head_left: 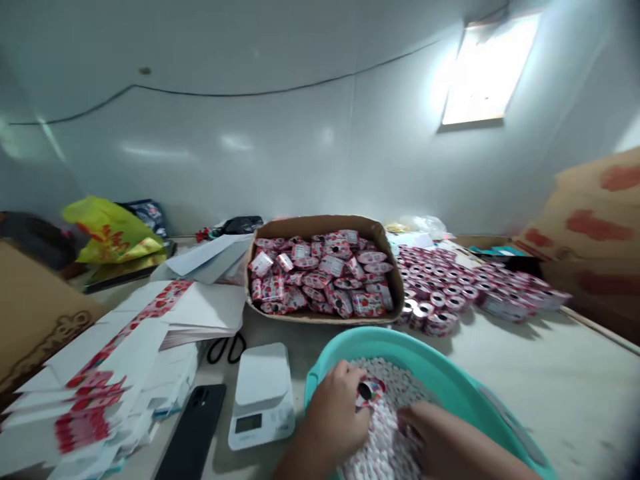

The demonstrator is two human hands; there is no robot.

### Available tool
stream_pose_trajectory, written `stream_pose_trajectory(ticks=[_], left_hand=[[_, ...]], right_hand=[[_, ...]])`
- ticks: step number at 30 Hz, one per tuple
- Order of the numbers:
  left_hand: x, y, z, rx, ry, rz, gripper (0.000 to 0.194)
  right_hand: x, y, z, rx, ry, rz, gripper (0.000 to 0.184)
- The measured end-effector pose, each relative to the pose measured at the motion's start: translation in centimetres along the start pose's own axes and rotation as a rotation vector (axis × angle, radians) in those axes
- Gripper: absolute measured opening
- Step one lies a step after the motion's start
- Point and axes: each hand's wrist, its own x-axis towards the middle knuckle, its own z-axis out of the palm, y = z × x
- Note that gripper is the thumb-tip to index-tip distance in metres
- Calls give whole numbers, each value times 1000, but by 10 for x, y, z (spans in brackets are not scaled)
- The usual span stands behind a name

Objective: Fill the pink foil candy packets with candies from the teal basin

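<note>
My left hand (345,407) grips a small red-and-white printed box (371,392) with a dark round opening facing up. It is held over the left part of a teal basin (467,383). Many small white pieces, like candies or tablets (395,377), fill the bottom of the basin. My right hand (420,427) reaches in from the right, its fingers down among the pieces, hidden and blurred. Beyond the basin, a cardboard box (325,319) holds many of the same small printed boxes.
Rows of small upright printed boxes (450,287) stand at right. On the left lie a white digital scale (263,393), a dark phone (193,433), black-handled scissors (227,349) and stacked white cartons (150,360). Large cardboard boxes (590,213) flank both sides.
</note>
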Motion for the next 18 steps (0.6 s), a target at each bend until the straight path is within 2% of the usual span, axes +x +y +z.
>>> stream_pose_trajectory(ticks=[1, 3, 6, 9, 12, 18], left_hand=[[0, 0, 0, 3, -6, -1, 53], [1, 1, 0, 6, -12, 9, 52], [2, 1, -2, 14, -18, 37, 47], [1, 0, -4, 25, -41, 48, 43], [0, 0, -6, 35, -56, 95, 42], [-3, 7, -10, 80, -58, 61, 30]], right_hand=[[0, -6, -10, 10, -12, -12, 18], [-1, -16, -33, 75, 48, -28, 13], [-2, -29, -67, 138, 209, -64, 12], [-3, -41, -89, 157, 255, -102, 12], [-1, -53, -94, 147, 249, -157, 10], [10, -60, -78, 214, 217, -253, 14]])
